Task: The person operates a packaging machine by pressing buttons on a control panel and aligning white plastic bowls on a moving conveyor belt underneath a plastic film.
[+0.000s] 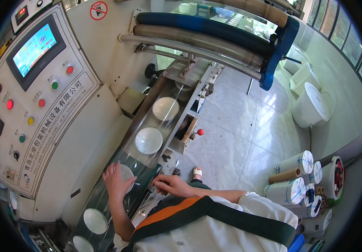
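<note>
My left hand (116,181) rests with spread fingers over a white round bowl (126,177) on the green conveyor belt (105,197), partly hiding it. Whether the fingers grip the bowl or press on the clear film around it is hard to tell. Farther up the belt, two more white bowls (148,140) (165,108) lie in a row under clear plastic film (159,126). Nearer my body another bowl (95,221) and a partly cut-off one (83,244) lie on the belt. My right hand (171,185) hovers at the belt's right edge, fingers curled, with nothing visible in it.
A control panel (42,119) with buttons and a screen stands left. Film rollers (199,41) span the top. A red-knobbed lever (200,132) juts from the machine's right side. Wrapped film rolls (294,162), white tubs (310,105) and a cardboard tube (284,175) stand along the right wall.
</note>
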A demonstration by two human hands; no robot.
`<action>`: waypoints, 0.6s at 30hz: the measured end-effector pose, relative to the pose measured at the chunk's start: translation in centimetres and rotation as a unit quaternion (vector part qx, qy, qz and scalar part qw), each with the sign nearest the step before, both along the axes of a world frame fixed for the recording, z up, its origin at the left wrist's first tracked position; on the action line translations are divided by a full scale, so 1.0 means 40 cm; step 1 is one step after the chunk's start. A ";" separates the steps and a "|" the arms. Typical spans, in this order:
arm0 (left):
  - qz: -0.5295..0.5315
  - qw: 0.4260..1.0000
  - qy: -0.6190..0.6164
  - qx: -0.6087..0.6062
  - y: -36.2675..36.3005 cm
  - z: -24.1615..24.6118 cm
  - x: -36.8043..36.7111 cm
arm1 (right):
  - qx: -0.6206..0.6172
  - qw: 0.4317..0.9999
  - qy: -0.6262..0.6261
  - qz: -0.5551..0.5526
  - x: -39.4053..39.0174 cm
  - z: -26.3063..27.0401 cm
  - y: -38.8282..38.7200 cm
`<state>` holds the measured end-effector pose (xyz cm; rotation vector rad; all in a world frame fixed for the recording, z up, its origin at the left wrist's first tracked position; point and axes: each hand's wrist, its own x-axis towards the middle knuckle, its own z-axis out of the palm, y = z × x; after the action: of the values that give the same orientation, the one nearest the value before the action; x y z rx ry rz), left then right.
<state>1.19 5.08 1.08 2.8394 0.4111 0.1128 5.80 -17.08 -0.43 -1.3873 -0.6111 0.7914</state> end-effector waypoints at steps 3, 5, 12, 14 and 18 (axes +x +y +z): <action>0.023 1.000 0.007 0.001 -0.015 0.016 -0.002 | -0.007 1.000 0.001 0.011 0.002 0.000 0.004; 0.017 0.996 -0.091 -0.002 -0.038 -0.004 0.011 | -0.007 1.000 -0.005 0.018 0.001 0.002 0.011; -0.038 0.989 -0.139 -0.015 -0.095 -0.082 0.100 | 0.005 0.999 -0.020 0.036 0.010 0.011 0.039; -0.030 0.993 -0.118 0.005 -0.070 -0.095 0.068 | -0.005 0.999 -0.009 0.043 0.009 0.015 0.045; -0.036 0.995 -0.090 -0.001 -0.047 -0.057 0.001 | -0.012 0.999 0.004 0.037 0.007 0.015 0.035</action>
<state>1.23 3.21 -1.22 2.8070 0.2698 0.3515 6.06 -15.69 0.17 -1.3896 -0.6519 0.8651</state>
